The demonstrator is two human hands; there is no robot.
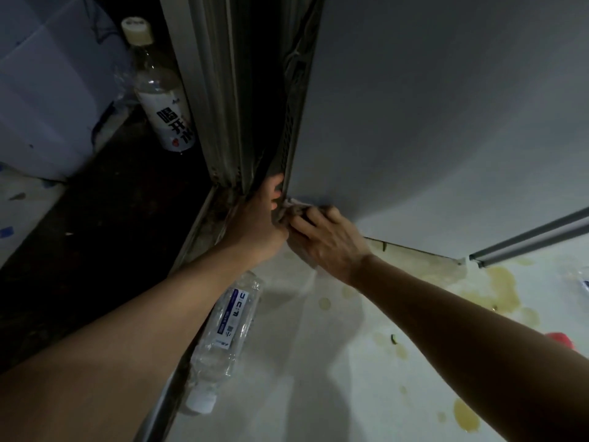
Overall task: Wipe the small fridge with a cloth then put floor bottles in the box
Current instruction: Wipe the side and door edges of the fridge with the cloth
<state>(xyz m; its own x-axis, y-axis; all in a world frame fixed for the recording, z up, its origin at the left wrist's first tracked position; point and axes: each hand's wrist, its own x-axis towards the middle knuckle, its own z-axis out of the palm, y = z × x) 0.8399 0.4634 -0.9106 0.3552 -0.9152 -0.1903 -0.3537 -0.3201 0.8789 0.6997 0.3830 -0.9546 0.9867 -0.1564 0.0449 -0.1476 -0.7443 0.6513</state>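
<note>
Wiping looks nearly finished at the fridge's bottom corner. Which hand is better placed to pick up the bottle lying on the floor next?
Probably the left hand. It only rests on the fridge edge, and the lying bottle sits directly under that forearm. The right hand grips the cloth.

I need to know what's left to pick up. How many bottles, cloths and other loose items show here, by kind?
Upright bottles: 1, behind the fridge
Lying bottles: 1, under the left forearm
Cloths: 1, at the fridge corner between both hands
Red objects, cut off at the right edge: 1
Total: 4
</note>
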